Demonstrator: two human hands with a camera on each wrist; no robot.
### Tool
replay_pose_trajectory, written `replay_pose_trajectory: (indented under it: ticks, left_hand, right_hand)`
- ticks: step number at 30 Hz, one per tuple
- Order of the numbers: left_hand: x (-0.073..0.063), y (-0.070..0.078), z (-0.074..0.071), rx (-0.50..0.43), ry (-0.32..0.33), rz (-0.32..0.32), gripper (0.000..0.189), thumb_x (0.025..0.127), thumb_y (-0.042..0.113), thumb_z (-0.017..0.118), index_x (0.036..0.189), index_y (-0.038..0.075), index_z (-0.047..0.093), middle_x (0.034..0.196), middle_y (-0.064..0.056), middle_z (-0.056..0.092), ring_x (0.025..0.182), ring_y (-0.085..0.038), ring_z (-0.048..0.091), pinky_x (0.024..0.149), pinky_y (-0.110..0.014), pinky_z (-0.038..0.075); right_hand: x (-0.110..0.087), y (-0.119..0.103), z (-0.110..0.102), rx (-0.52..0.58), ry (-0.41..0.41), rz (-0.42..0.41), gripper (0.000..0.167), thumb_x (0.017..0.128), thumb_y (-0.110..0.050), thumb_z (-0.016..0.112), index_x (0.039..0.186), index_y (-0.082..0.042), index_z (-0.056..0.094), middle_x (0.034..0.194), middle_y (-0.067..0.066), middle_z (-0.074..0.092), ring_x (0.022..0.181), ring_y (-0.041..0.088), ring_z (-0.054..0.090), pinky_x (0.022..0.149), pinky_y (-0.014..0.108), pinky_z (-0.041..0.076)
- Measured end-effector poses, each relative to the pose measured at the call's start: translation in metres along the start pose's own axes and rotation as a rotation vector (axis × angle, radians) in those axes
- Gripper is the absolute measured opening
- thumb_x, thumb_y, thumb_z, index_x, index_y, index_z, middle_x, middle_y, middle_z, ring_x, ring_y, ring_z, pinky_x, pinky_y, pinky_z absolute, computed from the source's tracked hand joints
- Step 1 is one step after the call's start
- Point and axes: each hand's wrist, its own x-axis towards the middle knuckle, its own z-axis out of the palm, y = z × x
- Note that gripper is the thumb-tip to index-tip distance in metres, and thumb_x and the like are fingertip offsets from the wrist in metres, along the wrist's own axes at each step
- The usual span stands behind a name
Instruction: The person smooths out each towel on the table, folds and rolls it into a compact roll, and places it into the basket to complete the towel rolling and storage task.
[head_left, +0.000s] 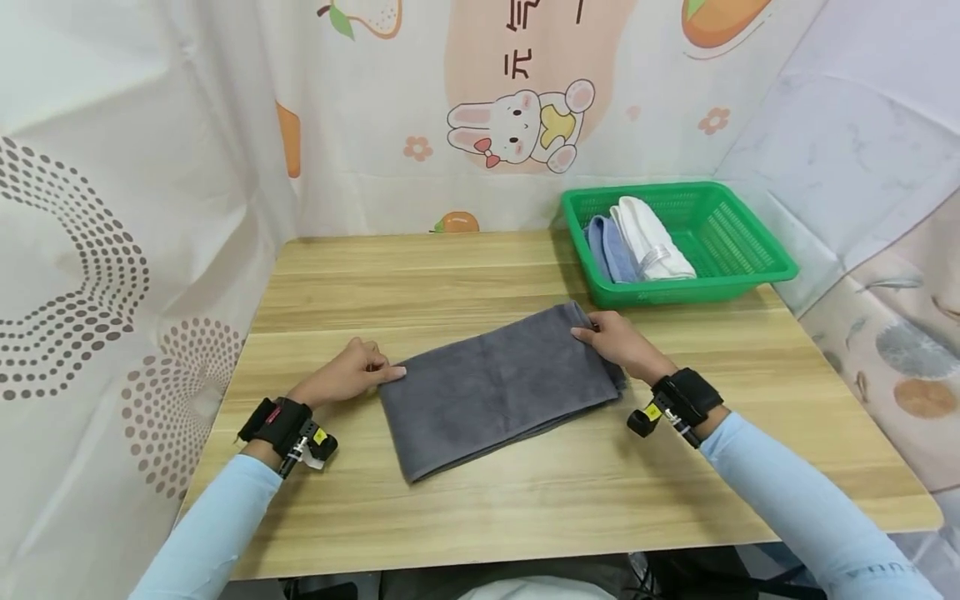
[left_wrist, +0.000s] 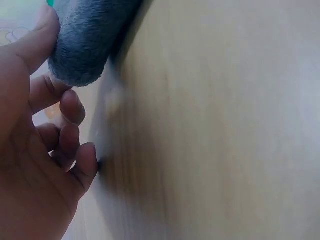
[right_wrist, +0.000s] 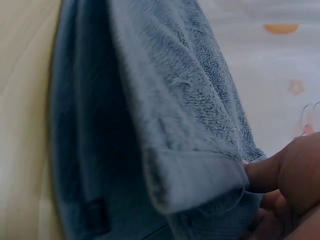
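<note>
A grey towel [head_left: 495,387] lies folded in a long strip, slanting across the wooden table [head_left: 525,508]. My left hand [head_left: 392,370] pinches the towel's near-left corner; in the left wrist view the thumb [left_wrist: 40,30] lies on the grey towel [left_wrist: 85,45] and the other fingers curl beneath it. At the far-right corner my right hand [head_left: 583,333] grips the layered edge. The right wrist view shows the grey towel's [right_wrist: 165,125] folded layers close up, with my right hand [right_wrist: 285,180] holding the corner from below right.
A green plastic basket [head_left: 675,290] stands at the table's back right, holding a rolled white towel [head_left: 652,237] and a blue one [head_left: 607,250]. Printed curtains close in the left, back and right sides. Bare wood shows in front of and behind the towel.
</note>
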Motion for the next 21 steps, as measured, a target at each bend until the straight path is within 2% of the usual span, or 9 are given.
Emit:
replay_pose_trajectory:
  ticks: [3,6,8,11,12,14,16,18,21]
  left_hand:
    - [0.001,-0.001,0.003,0.053,0.006,0.033,0.047,0.1,0.036,0.069,0.06,0.014,0.056,0.064,0.005,0.043,0.063,-0.017,0.04,0.067,-0.031,0.036]
    - [0.002,0.0,0.006,0.071,0.005,0.043,0.036,0.097,0.036,0.073,0.071,0.015,0.059,0.065,0.004,0.047,0.061,-0.016,0.041,0.066,-0.031,0.037]
    - [0.0,0.0,0.008,0.067,0.008,0.02,0.025,0.095,0.035,0.076,0.091,0.013,0.064,0.076,0.0,0.052,0.069,-0.019,0.045,0.07,-0.034,0.038]
    - [-0.003,0.006,0.009,0.093,0.011,0.029,0.036,0.093,0.029,0.078,0.123,0.013,0.064,0.107,-0.008,0.059,0.095,-0.024,0.049,0.081,-0.04,0.041]
    - [-0.003,0.008,0.009,0.127,0.012,0.06,0.041,0.093,0.027,0.079,0.13,0.015,0.064,0.118,-0.011,0.059,0.105,-0.026,0.049,0.085,-0.043,0.041]
    - [-0.001,0.013,0.01,0.218,0.004,0.145,0.045,0.092,0.023,0.079,0.135,0.019,0.066,0.136,-0.013,0.056,0.12,-0.03,0.047,0.095,-0.048,0.042]
    - [0.0,0.02,0.012,0.315,-0.01,0.233,0.043,0.091,0.023,0.079,0.133,0.02,0.07,0.148,-0.011,0.053,0.131,-0.032,0.045,0.101,-0.052,0.04]
    - [0.001,0.027,0.015,0.387,-0.029,0.293,0.04,0.089,0.026,0.08,0.128,0.02,0.073,0.152,-0.01,0.052,0.136,-0.033,0.044,0.103,-0.056,0.039]
    - [0.002,0.04,0.025,0.446,-0.059,0.336,0.038,0.085,0.038,0.081,0.119,0.021,0.075,0.147,-0.007,0.055,0.137,-0.031,0.043,0.101,-0.056,0.039]
  right_hand:
    - [0.008,0.013,0.004,-0.15,0.038,-0.039,0.029,0.105,-0.019,0.061,0.084,-0.004,0.048,0.072,0.003,0.036,0.064,0.02,0.04,0.06,0.034,0.034]
    - [0.009,0.021,0.011,-0.333,0.12,-0.107,0.029,0.1,-0.02,0.069,0.089,-0.004,0.048,0.072,0.006,0.043,0.062,0.023,0.046,0.059,0.036,0.037]
    - [0.007,0.02,0.014,-0.439,0.189,-0.166,0.031,0.096,-0.019,0.075,0.101,-0.002,0.05,0.078,0.011,0.049,0.066,0.028,0.052,0.058,0.04,0.041]
    - [0.0,0.01,0.017,-0.564,0.263,-0.253,0.035,0.089,-0.012,0.08,0.105,0.0,0.051,0.085,0.017,0.055,0.071,0.036,0.059,0.057,0.048,0.048]
    - [-0.004,0.005,0.018,-0.603,0.242,-0.274,0.031,0.088,-0.01,0.08,0.1,0.0,0.053,0.082,0.017,0.055,0.069,0.036,0.059,0.056,0.049,0.048]
    - [-0.012,-0.007,0.02,-0.665,0.149,-0.31,0.022,0.09,-0.008,0.076,0.087,-0.002,0.055,0.074,0.014,0.053,0.063,0.032,0.057,0.056,0.045,0.047]
    - [-0.019,-0.018,0.024,-0.699,0.04,-0.346,0.027,0.094,-0.008,0.069,0.072,-0.007,0.053,0.064,0.008,0.048,0.056,0.026,0.052,0.054,0.04,0.045]
    - [-0.02,-0.026,0.029,-0.723,-0.033,-0.359,0.037,0.098,-0.007,0.062,0.064,-0.012,0.048,0.058,0.005,0.042,0.053,0.022,0.046,0.053,0.038,0.043]
    - [-0.009,-0.033,0.039,-0.804,0.011,-0.407,0.038,0.095,-0.001,0.056,0.059,-0.009,0.047,0.057,0.007,0.042,0.053,0.024,0.046,0.052,0.041,0.046]
